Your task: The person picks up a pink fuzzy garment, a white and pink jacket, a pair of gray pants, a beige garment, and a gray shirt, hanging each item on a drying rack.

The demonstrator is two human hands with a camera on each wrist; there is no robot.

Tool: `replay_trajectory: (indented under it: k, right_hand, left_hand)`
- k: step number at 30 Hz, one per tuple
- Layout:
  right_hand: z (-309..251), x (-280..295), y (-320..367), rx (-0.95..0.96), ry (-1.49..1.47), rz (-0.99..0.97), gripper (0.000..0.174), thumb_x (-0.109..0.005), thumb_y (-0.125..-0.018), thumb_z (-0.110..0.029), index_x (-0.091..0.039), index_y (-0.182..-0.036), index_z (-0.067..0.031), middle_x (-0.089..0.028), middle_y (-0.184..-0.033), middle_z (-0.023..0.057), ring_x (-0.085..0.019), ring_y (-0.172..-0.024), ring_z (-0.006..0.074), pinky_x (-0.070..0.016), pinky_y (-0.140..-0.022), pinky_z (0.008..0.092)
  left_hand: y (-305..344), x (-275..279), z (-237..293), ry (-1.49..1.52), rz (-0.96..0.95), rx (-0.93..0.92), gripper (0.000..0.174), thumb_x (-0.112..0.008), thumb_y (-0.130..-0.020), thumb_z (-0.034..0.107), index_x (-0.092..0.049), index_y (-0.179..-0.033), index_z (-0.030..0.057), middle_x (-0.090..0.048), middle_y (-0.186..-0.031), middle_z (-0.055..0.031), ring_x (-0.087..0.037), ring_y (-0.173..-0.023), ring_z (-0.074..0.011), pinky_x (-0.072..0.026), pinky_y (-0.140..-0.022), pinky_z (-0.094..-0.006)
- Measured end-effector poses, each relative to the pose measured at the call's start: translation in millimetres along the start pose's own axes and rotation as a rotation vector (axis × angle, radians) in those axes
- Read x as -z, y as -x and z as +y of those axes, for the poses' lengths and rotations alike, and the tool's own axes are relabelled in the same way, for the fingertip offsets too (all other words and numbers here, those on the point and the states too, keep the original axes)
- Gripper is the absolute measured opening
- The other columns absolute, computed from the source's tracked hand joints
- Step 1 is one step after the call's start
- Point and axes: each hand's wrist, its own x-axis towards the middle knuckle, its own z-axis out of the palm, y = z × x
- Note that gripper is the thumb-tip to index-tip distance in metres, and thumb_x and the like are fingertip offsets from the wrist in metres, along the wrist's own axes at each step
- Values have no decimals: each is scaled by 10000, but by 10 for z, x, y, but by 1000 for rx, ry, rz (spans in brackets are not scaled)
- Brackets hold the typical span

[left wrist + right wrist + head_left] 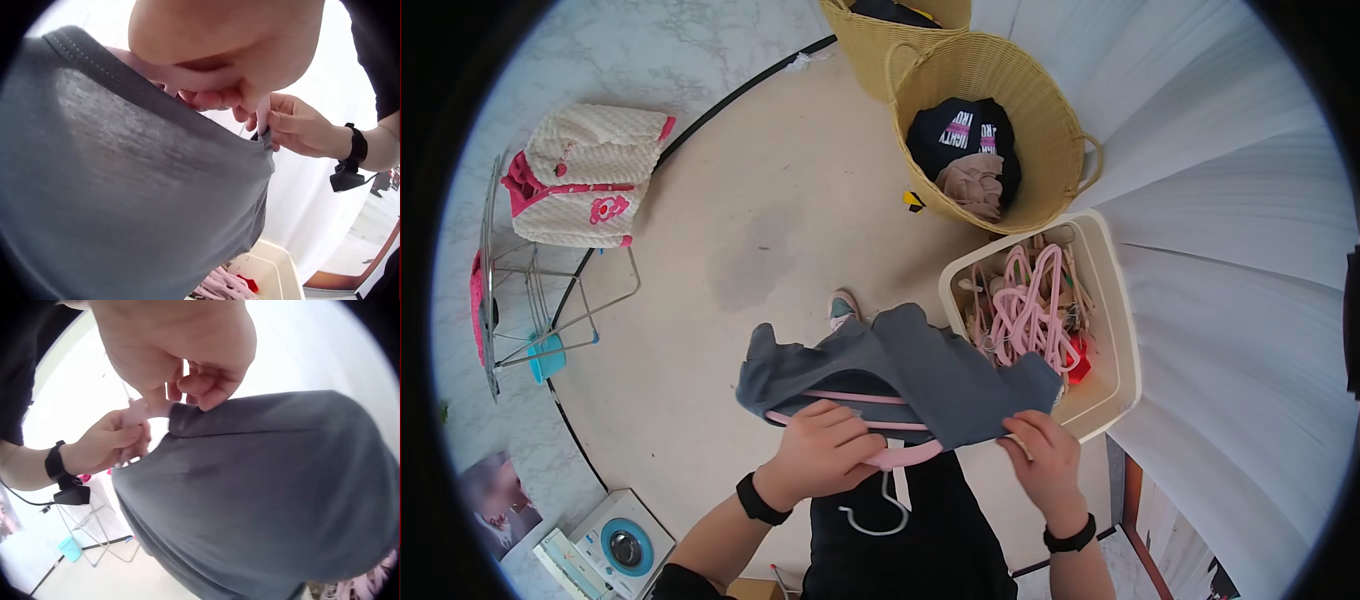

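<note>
A grey garment, seemingly a shirt (960, 380), hangs spread in front of the person's body with a pink clothes hanger (910, 457) partly inside it. The left hand (825, 450) grips the hanger near its middle, beside the neck opening. From there the hanger's pale hook (880, 525) points down toward the body. The right hand (1045, 460) pinches the shirt's edge at the shoulder on the right. In the right wrist view, thumb and fingertips (209, 394) close on the fabric at the neckline, over the hanger's arm. Most of the hanger's far arm is hidden by cloth.
A cream bin (1122, 350) holds several pink hangers (1030, 300). Beyond it stands a wicker basket (1040, 100) with dark and brown clothes, and another basket (860, 50) behind. At left, a white-and-pink jacket (590, 180) lies by a metal rack (560, 275). A toy washing machine (625, 540) sits lower left.
</note>
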Motion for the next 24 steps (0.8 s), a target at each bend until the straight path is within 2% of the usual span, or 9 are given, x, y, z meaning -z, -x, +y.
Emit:
replay_trajectory:
  k: [2, 6, 9, 12, 15, 16, 19, 20, 24]
  right_hand:
    - [140, 24, 60, -46, 46, -27, 256, -756, -675, -46, -669, -915, -62, -637, -914, 64, -646, -776, 257, -533, -664, 348]
    - [227, -2, 79, -36, 8, -42, 245, -747, -668, -17, -676, -900, -55, -647, -901, 71, -648, -781, 266, -537, -671, 341]
    - [156, 2, 47, -17, -47, -15, 214, -744, -670, 7, -671, -862, -53, -657, -872, 79, -646, -759, 265, -531, -655, 339]
    - [222, 77, 57, -113, -9, 177, 158, -740, -706, 31, -632, -796, -41, -651, -825, 104, -635, -703, 262, -512, -619, 334]
    - [285, 149, 31, -180, 0, 116, 159, -738, -714, 32, -631, -808, -38, -646, -833, 118, -634, -715, 264, -514, -633, 336]
    - [263, 128, -21, -130, -13, 70, 183, -748, -710, 9, -626, -841, -29, -642, -841, 127, -633, -736, 281, -513, -651, 345]
    - [37, -75, -133, -153, -51, -60, 220, -756, -703, -13, -618, -874, -22, -642, -850, 124, -631, -760, 299, -508, -662, 349]
    - [42, -156, -135, -86, -41, -63, 230, -739, -706, -4, -611, -897, -15, -639, -843, 127, -630, -749, 315, -503, -651, 353]
    - [78, -284, -155, -76, -38, 37, 172, -675, -705, 64, -585, -835, -3, -608, -763, 134, -607, -663, 312, -483, -592, 357]
  left_hand:
    - [104, 68, -63, -5, 59, 15, 239, -724, -505, 146, -598, -706, 123, -533, -654, -10, -559, -616, -188, -439, -585, -296]
    - [277, 177, -118, -36, 119, 34, 236, -682, -444, 142, -548, -637, 116, -478, -589, -14, -531, -558, -205, -422, -538, -303]
    - [407, 256, -169, -20, 126, 3, 257, -720, -467, 177, -524, -622, 113, -473, -584, -16, -525, -543, -212, -414, -529, -303]
    - [567, 367, -248, -74, 174, 40, 310, -765, -498, 249, -510, -612, 112, -462, -572, -18, -509, -516, -217, -398, -516, -304]
    - [738, 442, -309, -100, 205, 76, 362, -784, -523, 320, -506, -613, 107, -448, -561, -21, -496, -498, -218, -387, -506, -307]
    - [745, 436, -301, -106, 239, 67, 366, -779, -537, 325, -502, -615, 99, -439, -557, -22, -490, -491, -214, -378, -499, -309]
    - [724, 401, -252, -85, 262, 57, 351, -768, -552, 321, -505, -618, 98, -444, -559, -23, -496, -495, -215, -382, -500, -307]
    - [711, 383, -242, -70, 263, 47, 319, -752, -565, 299, -513, -625, 96, -446, -563, -24, -498, -495, -215, -387, -502, -307]
    - [707, 377, -193, -53, 293, 75, 291, -738, -568, 279, -520, -631, 95, -449, -567, -25, -503, -504, -215, -395, -510, -308]
